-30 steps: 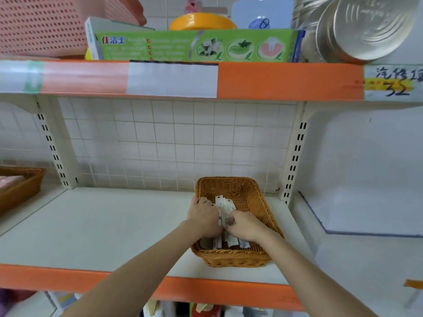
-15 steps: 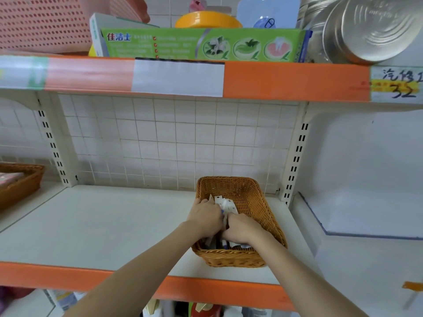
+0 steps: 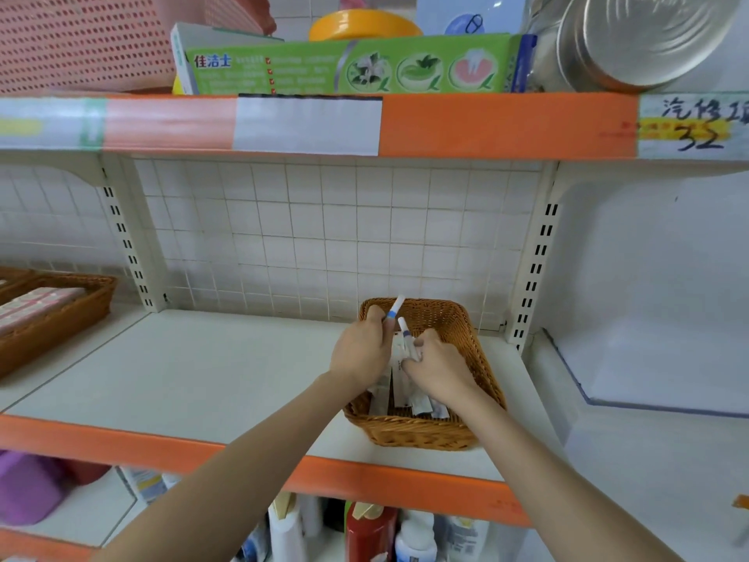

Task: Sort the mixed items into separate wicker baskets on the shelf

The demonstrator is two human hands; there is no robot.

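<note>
Both hands are over the brown wicker basket at the white shelf's right end, left hand gripping a white blue-banded tube, right hand pinching another white tube.

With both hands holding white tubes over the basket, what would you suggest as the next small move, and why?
Probably lift the left hand clear with its blue-banded tube: it already sticks up above the wicker basket, while the right hand keeps the other tube low among the packets.
</note>
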